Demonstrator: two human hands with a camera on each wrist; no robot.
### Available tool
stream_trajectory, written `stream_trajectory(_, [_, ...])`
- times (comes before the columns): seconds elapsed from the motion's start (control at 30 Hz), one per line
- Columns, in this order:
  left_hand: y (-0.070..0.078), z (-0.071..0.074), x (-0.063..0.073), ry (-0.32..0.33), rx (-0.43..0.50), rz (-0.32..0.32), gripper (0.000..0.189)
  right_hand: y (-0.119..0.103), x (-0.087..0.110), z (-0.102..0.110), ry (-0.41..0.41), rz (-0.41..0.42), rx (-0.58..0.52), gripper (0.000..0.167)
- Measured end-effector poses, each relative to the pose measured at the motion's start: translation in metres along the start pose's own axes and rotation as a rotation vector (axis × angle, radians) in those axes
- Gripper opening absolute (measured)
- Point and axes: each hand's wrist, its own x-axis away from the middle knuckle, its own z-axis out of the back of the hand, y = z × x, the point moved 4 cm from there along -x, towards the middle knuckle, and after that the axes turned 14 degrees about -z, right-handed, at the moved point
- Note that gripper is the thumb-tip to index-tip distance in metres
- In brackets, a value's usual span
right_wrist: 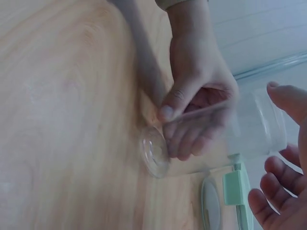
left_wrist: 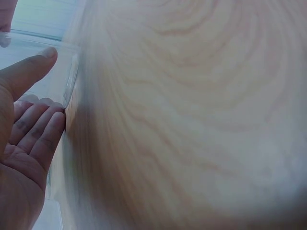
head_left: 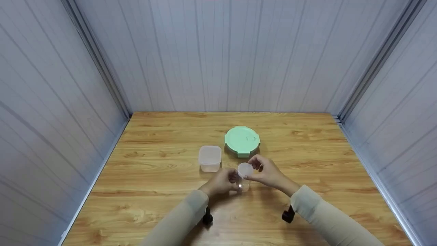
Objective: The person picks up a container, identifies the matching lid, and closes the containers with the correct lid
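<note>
A tall clear plastic jar (right_wrist: pixel 156 153) stands on the wooden table in front of me, its round base low on the wood. Its round whitish lid (head_left: pixel 245 169) is at the top of the jar. My left hand (head_left: pixel 221 182) grips the jar's body from the left, thumb on the near side and fingers behind; the left wrist view shows the clear wall (left_wrist: pixel 62 79) between them. From the right, my right hand (head_left: pixel 268 172) holds the lid's rim between thumb and fingers.
Behind my left hand stands a square translucent container (head_left: pixel 210 159) with a lid. A round container with a light green clip lid (head_left: pixel 242 140) sits farther back, beyond the jar. Pale panel walls (head_left: pixel 211 58) enclose the table (head_left: pixel 153 184) at the back and both sides.
</note>
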Motion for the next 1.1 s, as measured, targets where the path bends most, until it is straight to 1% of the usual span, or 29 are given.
stream_trajectory(0.1, [0.001,0.0,0.0,-0.001,0.008,0.006,0.026,0.0,0.001,-0.002,0.028,-0.007,0.009,0.043])
stream_trajectory(0.2, [0.001,-0.001,0.001,0.0,0.009,0.02,0.026,-0.002,0.001,-0.001,0.004,-0.004,0.03,0.048])
stream_trajectory(0.27, [0.002,-0.001,0.001,0.0,0.005,0.027,0.027,-0.002,-0.001,0.002,-0.046,0.001,0.037,0.053])
stream_trajectory(0.4, [0.001,-0.001,0.001,0.0,-0.002,0.035,0.03,-0.003,-0.006,0.007,-0.2,0.014,0.023,0.065])
stream_trajectory(0.47, [0.001,-0.001,0.001,0.002,-0.004,0.034,0.031,-0.004,-0.009,0.009,-0.265,0.022,0.015,0.068])
stream_trajectory(0.53, [0.0,-0.001,0.001,0.003,-0.011,0.035,0.032,-0.005,-0.011,0.01,-0.306,0.039,0.015,0.068])
stream_trajectory(0.6, [0.0,-0.001,0.001,0.005,-0.019,0.036,0.032,-0.006,-0.013,0.011,-0.326,0.059,0.026,0.067])
stream_trajectory(0.7, [0.001,-0.002,0.001,0.003,-0.021,0.041,0.033,-0.004,-0.015,0.012,-0.329,0.078,0.046,0.063])
stream_trajectory(0.8, [0.001,-0.003,0.001,0.003,-0.015,0.042,0.034,-0.002,-0.015,0.012,-0.308,0.076,0.051,0.06])
stream_trajectory(0.97, [-0.001,-0.003,0.002,0.01,-0.007,0.029,0.031,0.001,-0.013,0.009,-0.224,0.047,0.025,0.054])
stream_trajectory(1.1, [-0.001,-0.001,0.001,0.018,-0.011,0.019,0.031,0.004,-0.01,0.004,-0.156,0.027,-0.002,0.053])
